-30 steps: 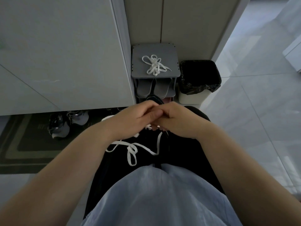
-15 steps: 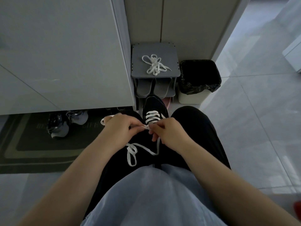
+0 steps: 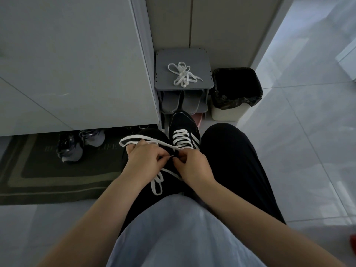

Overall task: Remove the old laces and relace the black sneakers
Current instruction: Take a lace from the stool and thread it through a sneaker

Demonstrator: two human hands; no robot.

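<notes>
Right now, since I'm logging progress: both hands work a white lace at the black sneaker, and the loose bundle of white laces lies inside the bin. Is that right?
Not quite. The head view shows the bundle of white laces lying on top of the grey shoe rack, beside the bin, not inside it. The rest holds.

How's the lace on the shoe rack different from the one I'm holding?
The rack lace lies tangled, untouched on the grey shoe rack; the held lace stretches in a long loop, pinched by left hand and right hand. The held lace runs through the black sneaker; the rack lace is in no shoe. Both are flat and white.
</notes>
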